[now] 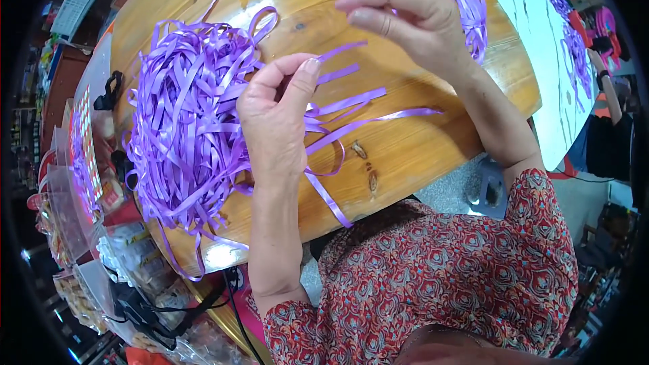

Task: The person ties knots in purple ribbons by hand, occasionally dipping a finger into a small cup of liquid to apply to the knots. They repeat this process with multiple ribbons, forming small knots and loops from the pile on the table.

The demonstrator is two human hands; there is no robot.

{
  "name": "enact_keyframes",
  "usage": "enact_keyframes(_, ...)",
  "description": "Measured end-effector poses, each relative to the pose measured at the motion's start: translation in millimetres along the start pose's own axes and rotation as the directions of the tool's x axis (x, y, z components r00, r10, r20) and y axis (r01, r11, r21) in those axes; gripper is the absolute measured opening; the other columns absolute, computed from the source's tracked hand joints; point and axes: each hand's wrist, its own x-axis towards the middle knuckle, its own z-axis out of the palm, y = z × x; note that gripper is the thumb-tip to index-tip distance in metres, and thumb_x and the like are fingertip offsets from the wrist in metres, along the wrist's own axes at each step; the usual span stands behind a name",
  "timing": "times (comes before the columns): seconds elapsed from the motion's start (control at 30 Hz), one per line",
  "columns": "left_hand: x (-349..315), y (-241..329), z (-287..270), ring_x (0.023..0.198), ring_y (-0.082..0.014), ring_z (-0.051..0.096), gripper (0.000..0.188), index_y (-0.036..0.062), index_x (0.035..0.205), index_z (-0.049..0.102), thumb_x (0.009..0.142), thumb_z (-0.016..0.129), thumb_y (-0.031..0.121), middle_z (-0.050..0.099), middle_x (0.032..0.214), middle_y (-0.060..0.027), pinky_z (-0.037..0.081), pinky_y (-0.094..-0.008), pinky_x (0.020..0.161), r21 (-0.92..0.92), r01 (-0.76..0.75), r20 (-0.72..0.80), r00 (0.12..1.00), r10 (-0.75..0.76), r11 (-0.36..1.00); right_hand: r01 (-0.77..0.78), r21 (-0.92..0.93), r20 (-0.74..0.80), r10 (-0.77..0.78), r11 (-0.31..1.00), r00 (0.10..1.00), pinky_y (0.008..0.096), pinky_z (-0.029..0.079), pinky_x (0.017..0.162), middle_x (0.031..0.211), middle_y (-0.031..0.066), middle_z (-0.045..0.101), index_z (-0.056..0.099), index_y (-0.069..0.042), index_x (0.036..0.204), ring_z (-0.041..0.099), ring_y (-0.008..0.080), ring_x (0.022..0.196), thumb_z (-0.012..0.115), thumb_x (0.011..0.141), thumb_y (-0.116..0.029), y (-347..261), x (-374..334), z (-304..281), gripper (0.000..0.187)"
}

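Note:
A large tangled heap of shiny purple ribbons lies on the round wooden table, left of and partly behind my left hand. That hand is closed, thumb and index finger pinched at the tip, where a short purple ribbon end comes out. Several more loose ribbon ends fan out to the right beneath it. Raised over the table at the upper right, my right hand has its thumb and fingers apart, with nothing visible between them. Behind it is a second bunch of purple ribbons.
A white marbled table adjoins on the right, with more purple ribbons on it. A co-worker's arm reaches there. Packaged goods and a black cable with an adapter crowd the lower left.

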Motion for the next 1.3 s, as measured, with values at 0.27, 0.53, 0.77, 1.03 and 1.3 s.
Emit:
enact_keyframes(0.27, -4, 3, 9, 0.07, -0.0057, 0.055, 0.013, -0.0011, 0.092, 0.066, 0.081, 0.066, 0.004, 0.063, 0.079, -0.0009, 0.044, -0.0184, 0.065, 0.02, -0.033, -0.089, 0.995, 0.035, 0.999, -0.076, 0.119, 0.05, 0.071, 0.99, 0.996, 0.0235, 0.047, 0.074, 0.092, 0.0055, 0.065, 0.066, 0.0, 0.1, 0.059, 0.0107, 0.088, 0.059, 0.086, -0.008, -2, 1, -6, 0.017)
enact_keyframes(0.53, -5, 4, 8, 0.066, -0.0041, 0.055, 0.012, 0.0004, 0.092, 0.067, 0.08, 0.066, 0.003, 0.063, 0.076, 0.0, 0.041, -0.0163, 0.057, 0.152, -0.059, -0.103, 0.992, 0.076, 0.987, -0.463, 0.24, 0.382, 0.355, 0.853, 0.853, 0.0237, 0.048, 0.079, 0.093, 0.0067, 0.067, 0.066, 0.001, 0.1, 0.061, 0.0107, 0.088, 0.062, 0.085, -0.016, 0, 1, -3, 0.023)
enact_keyframes(0.77, -6, 5, 13, 0.061, -0.0023, 0.052, 0.01, 0.0008, 0.091, 0.067, 0.08, 0.066, 0.003, 0.061, 0.071, 0.0018, 0.039, -0.0152, 0.053, 0.225, -0.117, -0.138, 0.979, 0.15, 0.967, -0.145, 0.16, 0.312, 0.089, 0.976, 0.946, 0.0271, 0.047, 0.064, 0.078, 0.0051, 0.066, 0.068, -0.003, 0.094, 0.061, 0.0131, 0.072, 0.066, 0.08, -0.012, 5, -3, 7, 0.017)
enact_keyframes(1.03, -5, 3, 14, 0.06, -0.0019, 0.05, 0.007, 0.0009, 0.087, 0.067, 0.081, 0.066, 0.003, 0.055, 0.071, 0.0032, 0.04, -0.0151, 0.052, 0.315, -0.204, -0.153, 0.953, 0.262, 0.927, 0.12, -0.179, 0.26, -0.071, 0.976, 0.963, 0.0275, 0.046, 0.061, 0.074, 0.0067, 0.063, 0.067, -0.002, 0.091, 0.061, 0.0155, 0.069, 0.066, 0.079, -0.008, -2, -9, 7, 0.013)
enact_keyframes(1.3, 4, -10, -2, 0.063, -0.0039, 0.05, 0.01, 0.0008, 0.091, 0.062, 0.081, 0.064, 0.001, 0.058, 0.076, 0.0013, 0.039, -0.017, 0.052, -0.132, -0.053, -0.034, 0.998, 0.049, 0.99, -0.523, 0.48, 0.459, 0.307, 0.704, 0.834, 0.0226, 0.046, 0.081, 0.09, 0.0048, 0.066, 0.067, 0.001, 0.096, 0.06, 0.0108, 0.088, 0.064, 0.082, -0.007, -2, -5, 8, 0.016)
